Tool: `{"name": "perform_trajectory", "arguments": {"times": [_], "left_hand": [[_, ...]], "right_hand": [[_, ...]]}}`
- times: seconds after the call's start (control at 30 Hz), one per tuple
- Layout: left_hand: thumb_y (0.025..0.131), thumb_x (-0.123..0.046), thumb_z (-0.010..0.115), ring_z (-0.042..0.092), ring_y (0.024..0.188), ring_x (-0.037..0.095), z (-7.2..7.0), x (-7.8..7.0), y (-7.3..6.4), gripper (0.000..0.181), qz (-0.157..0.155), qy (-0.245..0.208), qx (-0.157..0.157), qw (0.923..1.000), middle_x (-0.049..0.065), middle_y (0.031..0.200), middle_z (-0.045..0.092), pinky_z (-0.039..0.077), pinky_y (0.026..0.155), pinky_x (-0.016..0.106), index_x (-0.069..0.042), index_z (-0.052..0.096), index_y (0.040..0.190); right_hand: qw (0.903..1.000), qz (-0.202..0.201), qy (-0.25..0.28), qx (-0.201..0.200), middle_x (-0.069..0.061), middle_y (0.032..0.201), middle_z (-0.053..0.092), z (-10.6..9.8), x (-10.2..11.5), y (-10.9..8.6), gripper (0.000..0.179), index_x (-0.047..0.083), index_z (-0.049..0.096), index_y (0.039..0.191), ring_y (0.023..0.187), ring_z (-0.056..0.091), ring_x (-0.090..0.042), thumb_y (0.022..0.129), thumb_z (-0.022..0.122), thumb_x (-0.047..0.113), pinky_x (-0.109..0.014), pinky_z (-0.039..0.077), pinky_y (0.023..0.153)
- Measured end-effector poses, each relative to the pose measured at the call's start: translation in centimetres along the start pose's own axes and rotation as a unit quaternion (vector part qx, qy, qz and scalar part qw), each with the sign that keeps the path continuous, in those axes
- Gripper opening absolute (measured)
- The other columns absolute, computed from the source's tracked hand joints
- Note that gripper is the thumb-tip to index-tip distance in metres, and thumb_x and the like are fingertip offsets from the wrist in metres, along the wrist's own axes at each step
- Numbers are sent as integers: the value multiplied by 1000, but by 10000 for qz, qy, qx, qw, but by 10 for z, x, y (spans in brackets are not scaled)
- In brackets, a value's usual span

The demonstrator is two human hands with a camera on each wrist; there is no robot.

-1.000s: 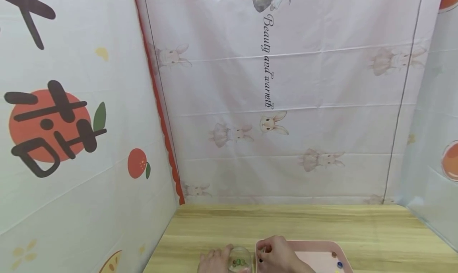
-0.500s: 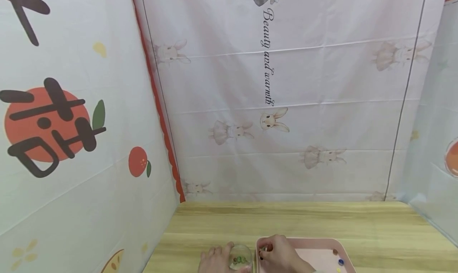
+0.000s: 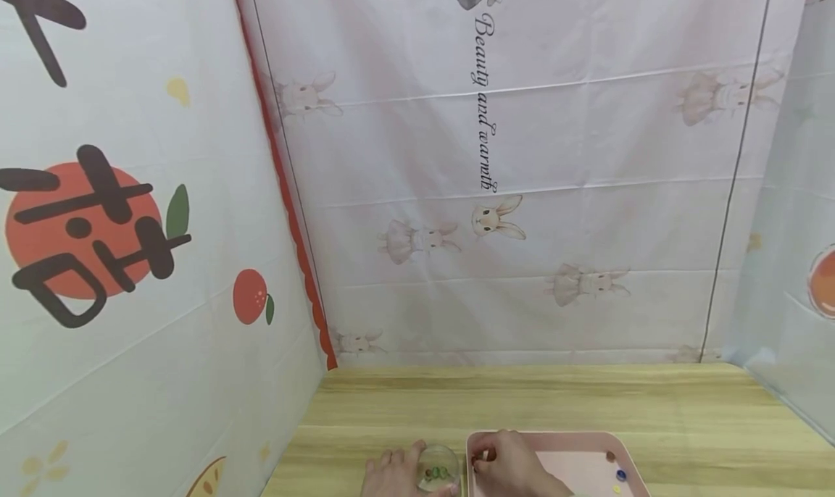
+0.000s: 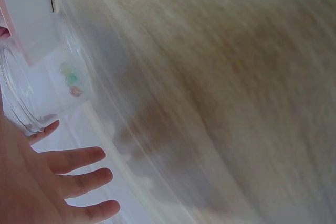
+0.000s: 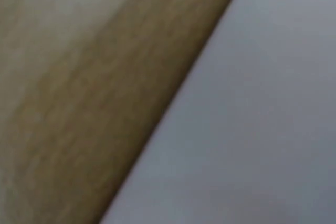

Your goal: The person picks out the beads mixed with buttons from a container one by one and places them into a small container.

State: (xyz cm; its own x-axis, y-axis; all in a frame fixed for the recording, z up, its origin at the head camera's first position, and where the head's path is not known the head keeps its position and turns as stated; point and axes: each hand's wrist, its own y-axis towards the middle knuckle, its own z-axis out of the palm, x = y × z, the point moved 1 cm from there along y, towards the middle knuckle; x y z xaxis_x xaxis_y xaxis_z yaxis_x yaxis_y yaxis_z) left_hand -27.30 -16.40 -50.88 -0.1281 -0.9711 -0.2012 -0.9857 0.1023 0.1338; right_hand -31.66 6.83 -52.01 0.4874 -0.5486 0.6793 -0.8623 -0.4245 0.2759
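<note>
A clear round jar (image 3: 446,453) stands left of the pink tray, with several small green and reddish-brown marbles (image 4: 71,80) on its bottom. My left hand (image 3: 393,475) holds it, thumb and index finger round its side. In the left wrist view the other fingers (image 4: 86,184) stick out straight, away from the glass. Inside the tray's left end, my right hand (image 3: 512,464) reaches down with bent fingers. Small dark and reddish-brown things show at its fingertips; I cannot tell whether they are pinched. No hand appears in the right wrist view.
The pink tray (image 3: 574,439) lies right of the jar on a wood-grain table (image 3: 554,395). Near its right end are a brown piece (image 3: 610,456), a blue piece (image 3: 621,475) and a yellow piece (image 3: 616,489). Printed cloth hangings (image 3: 522,323) enclose the table's back and sides.
The right hand's fingertips have shifted slightly at the tray's left end, and the small dark thing there is more covered. The left hand stays on the jar. The head view has shifted a little.
</note>
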Motion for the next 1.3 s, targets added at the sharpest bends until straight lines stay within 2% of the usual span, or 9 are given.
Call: {"name": "perform_trajectory", "arguments": {"times": [0.27,0.6,0.9,1.0,1.1,1.23,1.3], "left_hand": [[68,-97,40,60,85,28,2,1,2,100,38,-27,59,10000,4,88,64,43,73,56,-22,60,132],[67,-99,37,58,79,25,6,1,1,102,-15,36,-42,10000,3,84,63,43,71,52,-24,60,131],[67,-98,40,60,83,27,3,1,0,100,15,-75,-14,10000,4,91,67,43,71,52,-23,60,131],[68,-97,41,60,84,28,2,1,1,99,23,-99,32,9999,4,92,67,43,71,53,-23,60,132],[68,-97,41,61,87,29,1,0,0,100,17,-145,108,9998,5,94,68,44,73,55,-23,59,132],[69,-96,42,62,91,31,0,0,0,100,52,-190,156,9997,7,98,69,44,76,58,-21,59,133],[69,-95,43,62,92,32,0,1,1,99,64,-219,182,9996,8,99,69,44,76,58,-21,58,134]], "right_hand": [[9998,-129,-151,-75,17,61,58,2,-4,1,11,25,76,81,54,45,4,83,75,14,-21,38,51],[9990,-127,-363,-206,19,63,56,4,-4,-1,10,25,77,80,56,45,5,81,77,16,-21,38,51],[9989,-177,-385,-194,21,59,54,2,1,-2,8,23,75,79,51,44,6,85,75,17,-19,38,49],[9998,-76,-151,-106,18,56,54,-4,4,-3,10,23,76,80,47,41,4,88,72,17,-19,36,45],[9999,14,148,-87,13,65,61,-13,8,-6,13,21,77,87,49,42,2,89,69,12,-19,37,47],[9991,36,416,-91,8,80,69,-24,13,-7,14,15,79,98,60,51,0,90,69,10,-21,44,53],[9989,31,461,-111,7,80,70,-27,14,-6,13,12,78,100,64,56,-1,91,70,13,-21,46,55]]}}
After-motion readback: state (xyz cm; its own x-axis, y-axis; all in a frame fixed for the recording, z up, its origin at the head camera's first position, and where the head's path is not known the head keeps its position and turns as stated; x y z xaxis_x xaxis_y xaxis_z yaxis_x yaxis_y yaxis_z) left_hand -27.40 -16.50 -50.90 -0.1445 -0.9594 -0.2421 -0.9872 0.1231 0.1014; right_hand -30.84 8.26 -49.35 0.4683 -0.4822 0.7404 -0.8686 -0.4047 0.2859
